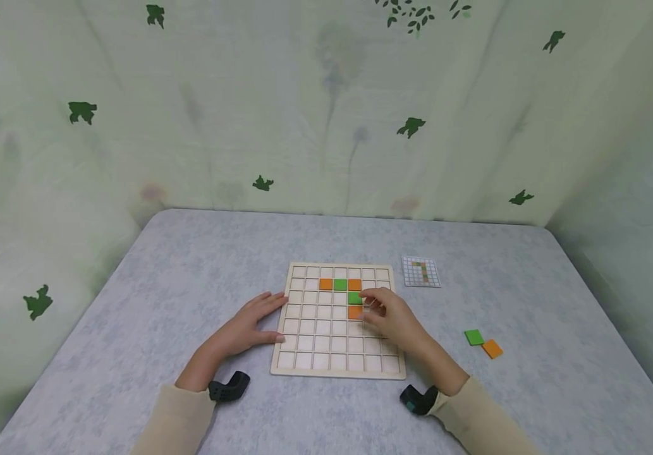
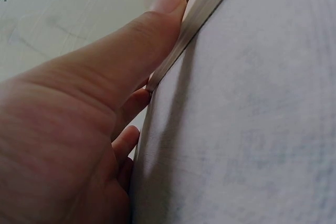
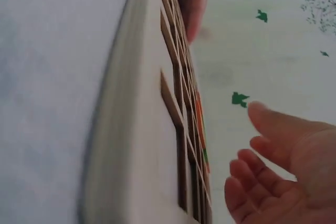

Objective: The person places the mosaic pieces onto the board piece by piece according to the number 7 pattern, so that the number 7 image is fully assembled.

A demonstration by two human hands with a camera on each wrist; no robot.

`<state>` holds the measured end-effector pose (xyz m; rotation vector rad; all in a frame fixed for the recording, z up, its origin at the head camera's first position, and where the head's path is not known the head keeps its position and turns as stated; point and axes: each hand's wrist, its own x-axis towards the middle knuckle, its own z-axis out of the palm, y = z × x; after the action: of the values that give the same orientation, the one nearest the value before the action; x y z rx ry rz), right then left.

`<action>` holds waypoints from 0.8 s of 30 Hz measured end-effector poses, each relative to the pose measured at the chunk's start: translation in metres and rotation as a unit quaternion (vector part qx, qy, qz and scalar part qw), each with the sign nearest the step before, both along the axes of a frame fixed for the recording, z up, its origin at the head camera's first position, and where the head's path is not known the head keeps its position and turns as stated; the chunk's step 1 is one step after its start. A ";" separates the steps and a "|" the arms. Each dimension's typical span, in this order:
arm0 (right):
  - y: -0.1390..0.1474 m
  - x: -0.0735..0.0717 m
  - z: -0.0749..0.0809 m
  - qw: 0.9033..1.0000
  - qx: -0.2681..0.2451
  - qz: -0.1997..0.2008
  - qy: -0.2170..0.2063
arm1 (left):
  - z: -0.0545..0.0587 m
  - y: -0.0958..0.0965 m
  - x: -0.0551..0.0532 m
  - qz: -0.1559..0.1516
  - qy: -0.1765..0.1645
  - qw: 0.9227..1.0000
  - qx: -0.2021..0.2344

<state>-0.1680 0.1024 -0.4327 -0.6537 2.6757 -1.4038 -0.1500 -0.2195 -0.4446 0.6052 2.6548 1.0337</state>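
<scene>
A wooden grid board (image 1: 306, 361) lies flat on the table. Orange and green tiles sit in its cells: an orange tile (image 1: 326, 284), a green tile (image 1: 340, 285) and another orange one (image 1: 354, 285) form a row. Below the row's right end come a green tile (image 1: 354, 297) and an orange tile (image 1: 355, 312). With fingers extended, my left hand (image 1: 248, 325) touches the board's left edge; the left wrist view shows the thumb (image 2: 142, 40) against the rim. My right hand (image 1: 392, 318) hovers over the board's right side, beside the lower tiles, its fingers loosely bent around nothing in the right wrist view.
Right of the board, a loose green tile (image 1: 474, 337) and a loose orange tile (image 1: 493, 349) lie corner to corner on the table (image 1: 235, 253). A small pattern card (image 1: 421, 272) rests by the board's upper right corner. A printed curtain (image 1: 280, 114) hangs behind.
</scene>
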 end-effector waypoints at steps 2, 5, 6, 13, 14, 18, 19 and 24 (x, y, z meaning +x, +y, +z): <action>0.004 0.002 0.009 1.000 -0.005 -0.003 0.007 | 0.000 0.000 0.000 0.000 0.001 1.000 0.000; 0.013 0.007 0.022 1.000 -0.001 -0.010 0.025 | -0.001 0.000 0.000 -0.002 0.003 1.000 -0.002; 0.018 0.009 0.026 0.999 0.003 -0.011 0.033 | -0.001 0.000 0.000 -0.002 0.003 1.000 -0.002; 0.064 0.029 0.040 0.995 0.033 -0.027 0.087 | -0.003 -0.001 -0.001 -0.001 0.003 1.000 -0.005; 0.072 0.032 0.040 0.995 0.038 -0.030 0.088 | -0.003 -0.001 -0.001 0.000 0.003 1.000 -0.005; 0.101 0.042 0.038 0.995 0.060 -0.053 0.067 | -0.004 -0.001 0.000 -0.001 0.005 1.000 -0.002; 0.108 0.044 0.036 0.994 0.067 -0.058 0.056 | -0.004 -0.001 0.000 -0.001 0.005 1.000 -0.002; 0.142 0.049 0.026 0.993 0.095 -0.071 -0.007 | -0.003 0.000 -0.001 0.001 0.008 1.000 -0.005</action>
<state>-0.1188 0.2440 -0.4072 -0.4426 2.8463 -1.1555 -0.1508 -0.2197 -0.4473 0.6118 2.6724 1.0186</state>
